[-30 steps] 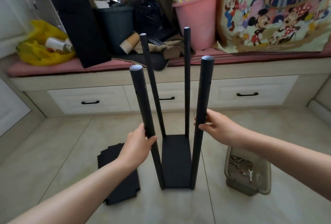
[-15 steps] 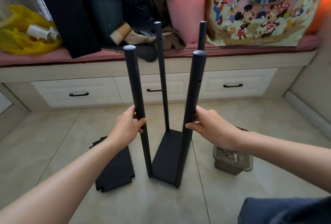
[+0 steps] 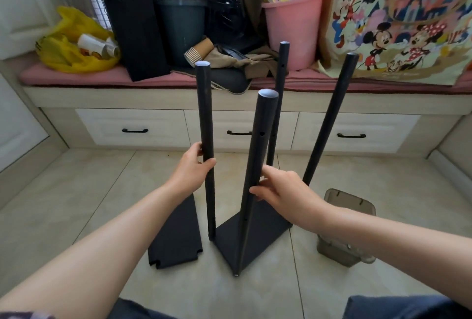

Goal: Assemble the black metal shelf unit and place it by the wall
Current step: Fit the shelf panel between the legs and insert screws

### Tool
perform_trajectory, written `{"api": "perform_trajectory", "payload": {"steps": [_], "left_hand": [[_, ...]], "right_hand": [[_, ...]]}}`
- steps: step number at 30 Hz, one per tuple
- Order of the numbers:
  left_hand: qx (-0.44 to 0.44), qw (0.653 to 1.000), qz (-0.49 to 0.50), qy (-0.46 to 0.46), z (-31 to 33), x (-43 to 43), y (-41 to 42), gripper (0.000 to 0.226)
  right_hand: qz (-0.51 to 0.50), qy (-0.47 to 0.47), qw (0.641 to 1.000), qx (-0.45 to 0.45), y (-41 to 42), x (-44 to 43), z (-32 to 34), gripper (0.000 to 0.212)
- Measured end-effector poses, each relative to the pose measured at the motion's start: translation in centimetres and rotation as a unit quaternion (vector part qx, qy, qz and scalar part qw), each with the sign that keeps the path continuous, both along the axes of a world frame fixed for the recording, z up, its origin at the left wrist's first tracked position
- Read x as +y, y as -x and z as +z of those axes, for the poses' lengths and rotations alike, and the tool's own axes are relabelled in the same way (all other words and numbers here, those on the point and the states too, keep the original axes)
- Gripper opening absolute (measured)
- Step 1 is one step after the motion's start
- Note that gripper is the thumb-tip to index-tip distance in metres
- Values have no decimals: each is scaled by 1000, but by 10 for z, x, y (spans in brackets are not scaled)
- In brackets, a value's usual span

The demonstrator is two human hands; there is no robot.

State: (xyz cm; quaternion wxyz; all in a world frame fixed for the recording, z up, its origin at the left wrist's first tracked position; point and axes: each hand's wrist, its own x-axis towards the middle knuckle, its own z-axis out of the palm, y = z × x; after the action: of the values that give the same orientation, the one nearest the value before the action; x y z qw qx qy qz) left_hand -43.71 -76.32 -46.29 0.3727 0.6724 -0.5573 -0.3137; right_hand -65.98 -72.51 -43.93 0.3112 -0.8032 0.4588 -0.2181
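Observation:
The black shelf frame stands on the tiled floor: a bottom shelf panel (image 3: 265, 229) with several upright black poles at its corners. My left hand (image 3: 195, 169) grips the near left pole (image 3: 205, 114) at mid height. My right hand (image 3: 278, 191) holds the near right pole (image 3: 260, 145), fingers curled round it. Two far poles (image 3: 281, 81) (image 3: 332, 117) rise behind. A loose black shelf panel (image 3: 176, 237) lies flat on the floor just left of the frame, partly under my left forearm.
A translucent grey box (image 3: 347, 229) of screws sits on the floor at the right. Behind runs a window seat with white drawers (image 3: 132, 127), loaded with a pink bucket (image 3: 293, 27), a dark bin (image 3: 181, 25), a black board (image 3: 127, 17) and a yellow bag (image 3: 69, 45).
The frame has turned on the floor, so its base now sits diagonally and the far poles have swung to the right. Both hands kept their grips on the near poles.

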Motion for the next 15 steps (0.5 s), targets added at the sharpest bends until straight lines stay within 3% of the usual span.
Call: {"api": "perform_trajectory", "payload": {"steps": [8, 12, 15], "left_hand": [[-20, 1000, -8, -11, -5, 6, -3, 52], [-91, 994, -16, -63, 1, 12, -4, 62], [-65, 992, -9, -105, 5, 17, 1, 69]], "right_hand": [[45, -36, 996, 70, 5, -6, -8, 35], [-14, -55, 992, 112, 26, -28, -20, 34], [-76, -64, 981, 165, 47, -48, -31, 36]]}}
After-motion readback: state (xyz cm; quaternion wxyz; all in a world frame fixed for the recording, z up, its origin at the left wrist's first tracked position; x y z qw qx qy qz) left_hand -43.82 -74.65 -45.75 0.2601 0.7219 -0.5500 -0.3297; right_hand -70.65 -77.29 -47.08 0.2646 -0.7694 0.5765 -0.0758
